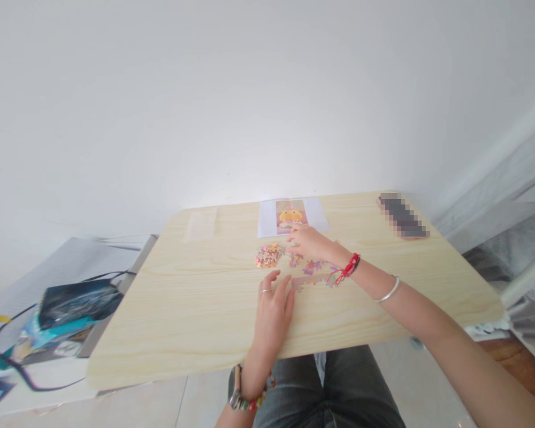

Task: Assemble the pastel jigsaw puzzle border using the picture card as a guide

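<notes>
My left hand (274,306) rests on the wooden table with its fingers apart, its fingertips close to the left end of a joined strip of jigsaw pieces (304,282). My right hand (311,242) hovers above the loose purple jigsaw pieces (312,266), fingers loosely bent and apart, with nothing visible in them. Just left of it lies a heap of small multicoloured jigsaw pieces (268,255). Behind the right fingertips is a white sheet with a printed picture (289,214) of an orange-yellow figure. My right wrist and forearm cover part of the strip and some loose pieces.
A clear plastic bag or sheet (201,224) lies at the table's back left. A blurred-out phone (403,216) sits at the back right. A dark pouch (78,303) and other items stand beside the table at left. The wall borders the back edge.
</notes>
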`<action>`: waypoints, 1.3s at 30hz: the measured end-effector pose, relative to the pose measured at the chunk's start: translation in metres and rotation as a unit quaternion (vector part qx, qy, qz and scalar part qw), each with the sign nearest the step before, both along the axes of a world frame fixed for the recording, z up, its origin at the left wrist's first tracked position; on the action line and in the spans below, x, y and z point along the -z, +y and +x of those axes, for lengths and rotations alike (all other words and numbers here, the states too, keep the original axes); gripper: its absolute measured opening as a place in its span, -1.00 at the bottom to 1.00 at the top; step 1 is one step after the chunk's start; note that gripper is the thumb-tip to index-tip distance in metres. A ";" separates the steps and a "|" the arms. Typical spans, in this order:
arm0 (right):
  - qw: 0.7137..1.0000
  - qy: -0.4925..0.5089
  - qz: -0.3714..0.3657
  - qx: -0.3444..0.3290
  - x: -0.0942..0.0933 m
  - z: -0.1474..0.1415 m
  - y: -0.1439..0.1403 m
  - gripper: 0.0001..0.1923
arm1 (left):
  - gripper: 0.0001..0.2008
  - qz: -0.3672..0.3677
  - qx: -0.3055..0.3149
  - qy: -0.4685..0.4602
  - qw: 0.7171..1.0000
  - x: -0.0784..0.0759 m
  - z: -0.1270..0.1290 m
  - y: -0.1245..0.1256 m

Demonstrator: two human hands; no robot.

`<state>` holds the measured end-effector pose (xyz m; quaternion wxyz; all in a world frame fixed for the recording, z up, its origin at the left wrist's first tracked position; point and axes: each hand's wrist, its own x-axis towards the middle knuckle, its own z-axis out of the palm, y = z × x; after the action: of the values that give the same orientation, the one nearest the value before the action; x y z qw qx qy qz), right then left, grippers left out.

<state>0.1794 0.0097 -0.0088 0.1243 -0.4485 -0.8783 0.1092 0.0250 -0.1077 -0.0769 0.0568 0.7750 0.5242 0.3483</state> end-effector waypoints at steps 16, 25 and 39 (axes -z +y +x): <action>0.997 -0.034 0.020 0.058 0.013 0.002 -0.008 -0.84 | -0.77 -0.007 0.001 -0.004 1.000 0.000 0.001 0.000; 0.999 -0.007 0.000 0.034 0.023 0.019 0.001 -0.87 | -0.77 0.006 -0.001 0.003 1.000 0.002 -0.001 0.001; 0.998 -0.015 -0.052 0.014 0.014 0.026 0.008 -0.92 | -0.78 -0.005 0.001 0.008 1.000 0.001 0.000 0.001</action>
<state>0.2051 0.0176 -0.0231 0.0893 -0.4681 -0.8668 0.1468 0.0247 -0.1071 -0.0775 0.0570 0.7778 0.5260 0.3392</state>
